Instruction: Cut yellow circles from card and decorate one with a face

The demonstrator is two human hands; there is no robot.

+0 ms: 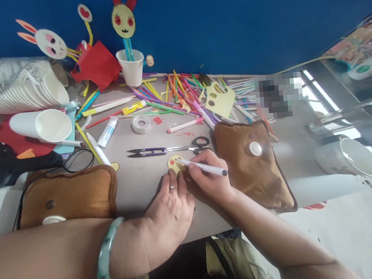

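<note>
A small round yellow paper face [175, 163] lies on the table, with a red spot and dark marks drawn on it. My left hand [173, 210] rests palm down, its fingertips on the lower edge of the paper and its fingers spread somewhat. A white marker [210, 168] with a dark end is pinched in my right hand [210, 176], its tip at the face. Just above the paper lie dark-handled scissors [187, 148] and purple thread snips [148, 152].
Brown cushioned pouches [70, 194] flank my hands. Behind are a tape roll [141, 124], a glue stick [134, 107], many coloured pipe cleaners and a rabbit puppet in a paper cup [131, 70]. A black glue gun [15, 163] is left; a mug [347, 156] is right.
</note>
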